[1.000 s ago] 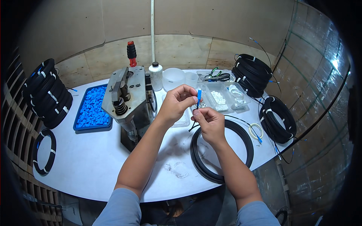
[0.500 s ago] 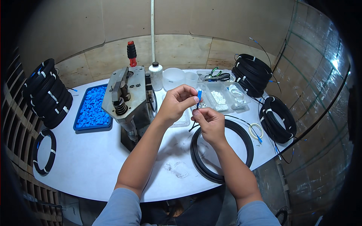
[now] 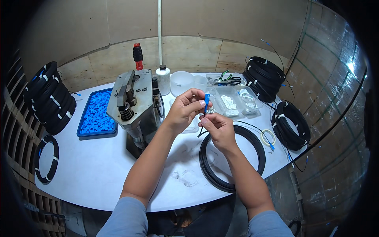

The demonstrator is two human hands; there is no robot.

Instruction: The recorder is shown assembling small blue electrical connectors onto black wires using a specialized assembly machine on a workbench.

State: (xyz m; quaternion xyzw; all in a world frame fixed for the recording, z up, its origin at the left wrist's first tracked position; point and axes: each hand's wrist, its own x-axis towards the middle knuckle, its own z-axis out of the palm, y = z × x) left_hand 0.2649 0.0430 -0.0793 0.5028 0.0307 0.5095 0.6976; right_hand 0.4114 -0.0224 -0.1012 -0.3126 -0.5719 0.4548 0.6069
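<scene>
Above the middle of the table, my left hand [image 3: 185, 110] pinches a small blue fiber-optic connector [image 3: 207, 98] between thumb and fingers. Just below it, my right hand [image 3: 220, 128] is closed on the thin black cable [image 3: 204, 119] that runs down from the connector. The connector stands roughly upright. Under my right forearm lies a coil of black cable [image 3: 204, 166] on the white table. Its other end carries another blue connector [image 3: 272, 147], resting at the right beside a roll of pale tape [image 3: 268, 137].
A metal hand press [image 3: 130, 98] stands left of my hands, beside a blue tray [image 3: 80, 132] of small blue parts. Stacked cable coils [image 3: 49, 98] rise at far left, more coils [image 3: 263, 77] at right. Clear trays [image 3: 252, 104] of white parts and a bottle [image 3: 163, 81] stand behind.
Both hands have shifted very slightly to the left with the connector and cable. My grip on each looks the same.
</scene>
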